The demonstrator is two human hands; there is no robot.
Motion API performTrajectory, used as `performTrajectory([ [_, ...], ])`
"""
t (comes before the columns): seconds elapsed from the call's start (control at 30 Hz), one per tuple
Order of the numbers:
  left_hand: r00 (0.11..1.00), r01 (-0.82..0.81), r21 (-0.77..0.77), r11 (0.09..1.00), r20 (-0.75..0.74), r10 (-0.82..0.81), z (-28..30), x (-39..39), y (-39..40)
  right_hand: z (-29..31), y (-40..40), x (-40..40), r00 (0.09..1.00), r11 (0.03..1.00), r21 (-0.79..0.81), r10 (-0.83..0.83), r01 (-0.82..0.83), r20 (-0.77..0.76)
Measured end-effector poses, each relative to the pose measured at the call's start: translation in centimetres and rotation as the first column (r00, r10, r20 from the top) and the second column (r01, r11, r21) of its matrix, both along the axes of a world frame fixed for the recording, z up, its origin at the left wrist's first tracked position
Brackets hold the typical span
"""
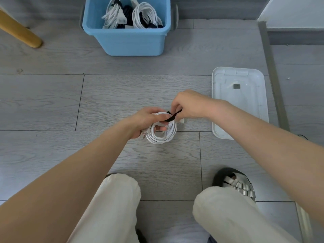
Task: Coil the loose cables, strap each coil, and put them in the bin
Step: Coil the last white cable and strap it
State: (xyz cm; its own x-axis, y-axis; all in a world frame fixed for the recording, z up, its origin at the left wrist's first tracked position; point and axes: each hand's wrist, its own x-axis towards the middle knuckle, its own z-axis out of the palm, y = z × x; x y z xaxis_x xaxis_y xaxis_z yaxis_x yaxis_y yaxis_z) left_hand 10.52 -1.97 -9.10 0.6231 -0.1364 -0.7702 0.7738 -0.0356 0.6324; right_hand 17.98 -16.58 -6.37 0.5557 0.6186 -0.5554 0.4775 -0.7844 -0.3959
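Observation:
A coiled white cable (168, 135) hangs above the grey floor in the middle of the view. My left hand (145, 121) grips the coil's left side, with the plug sticking out below its fingers. A black strap (172, 116) crosses the top of the coil. My right hand (185, 106) pinches the strap's far end and holds it taut. The blue bin (133, 41) stands at the back and holds several strapped white and dark cable coils (140, 16).
A white lid (252, 109) lies upside down on the floor to the right of my hands. A wooden furniture leg (19, 30) slants in at the back left. My knees and a sandalled foot (236, 183) fill the near edge. A wall and door threshold run along the right.

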Motion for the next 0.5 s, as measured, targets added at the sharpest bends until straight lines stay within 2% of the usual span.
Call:
performTrajectory([
  [0.1, 0.996, 0.082, 0.058, 0.995, 0.016, -0.083, 0.2, -0.1, 0.2, 0.1, -0.1, 0.2, 1.000, 1.000, -0.006, 0.023, -0.023, 0.001],
  [0.2, 0.976, 0.208, 0.098, 0.973, 0.044, -0.213, 0.6, 0.0, 0.3, 0.1, -0.3, 0.8, 1.000, 0.997, 0.074, -0.021, 0.020, 0.012],
  [0.33, 0.954, 0.294, 0.009, 0.956, 0.062, -0.294, 1.3, 0.2, 0.4, 0.0, -1.1, 1.7, 0.982, 0.976, 0.137, -0.158, 0.172, -0.107],
  [0.5, 0.928, 0.369, -0.067, 0.927, 0.080, -0.363, 2.1, 0.4, 0.2, -0.5, -1.7, 1.4, 0.942, 0.961, 0.136, -0.200, 0.243, -0.269],
])
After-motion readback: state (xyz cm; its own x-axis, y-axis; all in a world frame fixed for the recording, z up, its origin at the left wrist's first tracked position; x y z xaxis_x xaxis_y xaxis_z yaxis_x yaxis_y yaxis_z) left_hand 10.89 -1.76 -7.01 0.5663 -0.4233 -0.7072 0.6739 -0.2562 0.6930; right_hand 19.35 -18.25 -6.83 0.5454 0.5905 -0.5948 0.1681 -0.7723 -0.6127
